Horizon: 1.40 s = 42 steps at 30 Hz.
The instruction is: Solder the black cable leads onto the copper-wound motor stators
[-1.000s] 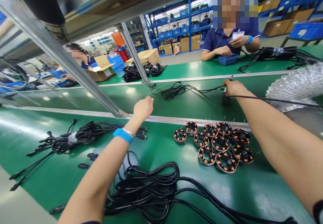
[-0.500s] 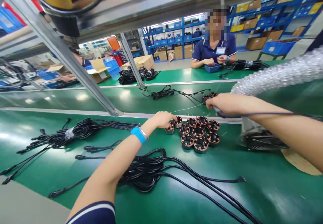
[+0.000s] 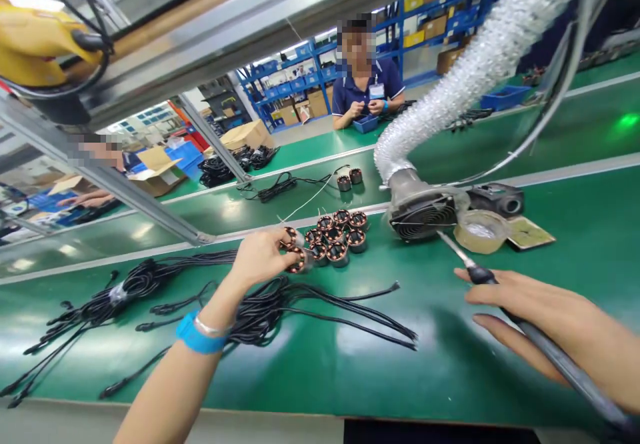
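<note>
My left hand (image 3: pixel 260 257) reaches to the left end of a cluster of motor stators (image 3: pixel 336 251), rings with copper windings. Its fingers and thumb close on a stator (image 3: pixel 296 261) there, with another one right beside the fingertips. In my right hand (image 3: pixel 540 324) lies a soldering iron (image 3: pixel 483 275), its metal tip pointing up and left towards the round black grille of a fume extractor (image 3: pixel 425 217). A thin pale wire (image 3: pixel 313 199) rises from near my left fingers towards two stators (image 3: pixel 345 183) on the strip behind.
Bundles of black cables (image 3: pixel 265 314) lie in front and to the left. A ribbed silver hose (image 3: pixel 450 91) slopes down to the extractor. Beside it are a roll of tape (image 3: pixel 481 231) and a soldering sponge (image 3: pixel 530 232). A co-worker (image 3: pixel 367 91) sits across the bench.
My right hand has drawn back from the rear stators towards me and right, with the soldering iron. My left hand stays at the stator cluster's left end. The view has turned right.
</note>
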Tool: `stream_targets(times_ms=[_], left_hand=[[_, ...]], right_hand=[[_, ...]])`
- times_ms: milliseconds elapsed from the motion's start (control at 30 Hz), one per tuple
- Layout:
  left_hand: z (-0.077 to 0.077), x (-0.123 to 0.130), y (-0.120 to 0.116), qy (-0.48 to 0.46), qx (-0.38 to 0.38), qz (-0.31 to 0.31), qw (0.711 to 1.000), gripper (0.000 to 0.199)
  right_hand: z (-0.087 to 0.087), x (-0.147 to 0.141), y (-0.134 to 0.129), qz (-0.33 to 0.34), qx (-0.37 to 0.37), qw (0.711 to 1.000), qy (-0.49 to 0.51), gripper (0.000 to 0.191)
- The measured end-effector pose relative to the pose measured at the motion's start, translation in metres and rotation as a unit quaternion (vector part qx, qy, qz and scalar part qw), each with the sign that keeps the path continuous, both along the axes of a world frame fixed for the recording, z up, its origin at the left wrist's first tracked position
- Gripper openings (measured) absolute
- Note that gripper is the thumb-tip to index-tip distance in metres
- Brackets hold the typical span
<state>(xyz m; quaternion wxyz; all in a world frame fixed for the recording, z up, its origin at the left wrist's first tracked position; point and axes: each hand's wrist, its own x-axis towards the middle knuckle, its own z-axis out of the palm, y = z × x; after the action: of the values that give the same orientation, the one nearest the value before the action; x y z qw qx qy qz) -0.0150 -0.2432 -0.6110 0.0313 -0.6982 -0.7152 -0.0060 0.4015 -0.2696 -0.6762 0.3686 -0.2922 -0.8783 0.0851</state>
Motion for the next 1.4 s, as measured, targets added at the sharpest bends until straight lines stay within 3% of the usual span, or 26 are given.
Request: stream_targets(times_ms=[100, 233, 300, 367, 500, 567, 667, 767, 867, 933, 1033, 1267, 1400], left_hand=[[-0.011, 0.079, -0.01, -0.077, -0.026, -0.056, 0.995, 0.022], [-0.054, 0.179, -0.004, -0.102, -0.084, -0.147, 0.98, 0.024], [-0.07, 0.211, -0.001, -0.113, -0.099, -0.157, 0.976, 0.027], [-0.077, 0.225, 0.0, -0.149, -0.102, -0.16, 0.971, 0.033], [-0.073, 0.206, -0.008, -0.247, -0.089, -0.135, 0.955, 0.034], [-0.074, 0.187, -0.015, -0.282, -0.118, -0.13, 0.943, 0.025], [-0.085, 0.167, -0.025, -0.322, -0.187, -0.158, 0.914, 0.027], [-0.1, 0.164, -0.03, -0.367, -0.178, -0.169, 0.897, 0.034], [-0.106, 0.169, -0.03, -0.393, -0.146, -0.182, 0.889, 0.034], [-0.105, 0.171, -0.027, -0.39, -0.148, -0.224, 0.881, 0.036], [-0.104, 0.168, -0.022, -0.353, -0.169, -0.291, 0.873, 0.035], [-0.106, 0.16, -0.02, -0.201, -0.113, -0.367, 0.901, 0.03], [-0.096, 0.161, -0.026, -0.18, -0.118, -0.353, 0.911, 0.024]], right_hand=[[-0.023, -0.005, -0.011, -0.065, 0.003, 0.995, 0.074, 0.031], [-0.055, -0.013, -0.021, -0.132, -0.026, 0.986, 0.095, 0.03], [-0.066, -0.014, -0.025, -0.144, -0.049, 0.984, 0.089, 0.037], [-0.074, -0.017, -0.027, -0.172, -0.072, 0.979, 0.081, 0.046], [-0.085, -0.027, -0.028, -0.25, -0.096, 0.958, 0.099, 0.055], [-0.087, -0.031, -0.028, -0.248, -0.101, 0.956, 0.115, 0.053], [-0.084, -0.027, -0.03, -0.187, -0.107, 0.969, 0.118, 0.045], [-0.082, -0.015, -0.038, -0.085, -0.151, 0.978, 0.114, 0.052], [-0.083, -0.011, -0.047, -0.088, -0.175, 0.972, 0.131, 0.062], [-0.086, -0.017, -0.051, -0.117, -0.153, 0.971, 0.141, 0.063], [-0.086, -0.028, -0.051, -0.109, -0.127, 0.977, 0.131, 0.057], [-0.081, -0.023, -0.042, -0.078, -0.126, 0.984, 0.095, 0.053], [-0.078, -0.019, -0.037, -0.062, -0.132, 0.986, 0.085, 0.051]])
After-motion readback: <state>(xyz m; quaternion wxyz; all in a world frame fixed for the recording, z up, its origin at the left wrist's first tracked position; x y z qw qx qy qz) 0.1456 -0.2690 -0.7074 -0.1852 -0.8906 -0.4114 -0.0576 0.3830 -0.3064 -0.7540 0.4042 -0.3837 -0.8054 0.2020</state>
